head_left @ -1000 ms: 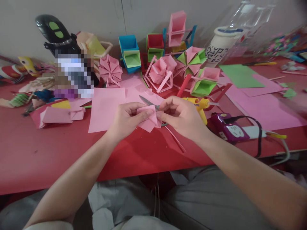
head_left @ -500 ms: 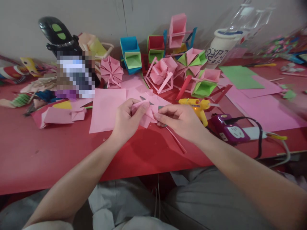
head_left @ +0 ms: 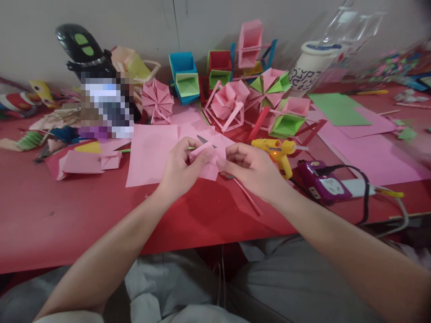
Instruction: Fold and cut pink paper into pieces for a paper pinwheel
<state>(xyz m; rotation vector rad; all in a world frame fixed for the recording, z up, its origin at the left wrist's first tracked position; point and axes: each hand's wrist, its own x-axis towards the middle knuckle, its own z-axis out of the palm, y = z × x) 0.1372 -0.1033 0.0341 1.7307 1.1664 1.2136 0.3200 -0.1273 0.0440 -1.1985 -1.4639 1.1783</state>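
Observation:
A small folded piece of pink paper (head_left: 210,171) is held up just above the red table between both hands. My left hand (head_left: 183,168) pinches its left side, thumb on top. On its right side my right hand (head_left: 251,168) grips the edge between thumb and fingers. Behind the fold, a dark pointed blade (head_left: 204,140) shows in part; my hands hide the rest of it. A flat pink sheet (head_left: 151,154) lies left of my left hand. By my right hand rests a thin pink paper strip (head_left: 247,197).
A yellow glue gun (head_left: 281,152) with a lit orange light lies right of my right hand. Beyond it are a purple power adapter (head_left: 318,179) and cables. Folded paper models (head_left: 230,101) stand along the back, near a patterned white cup (head_left: 306,67). A phone (head_left: 109,105) leans at back left.
The folded pink paper has turned between my fingers, and its lower flap now points down more to the right. Both hands have stayed in nearly the same place.

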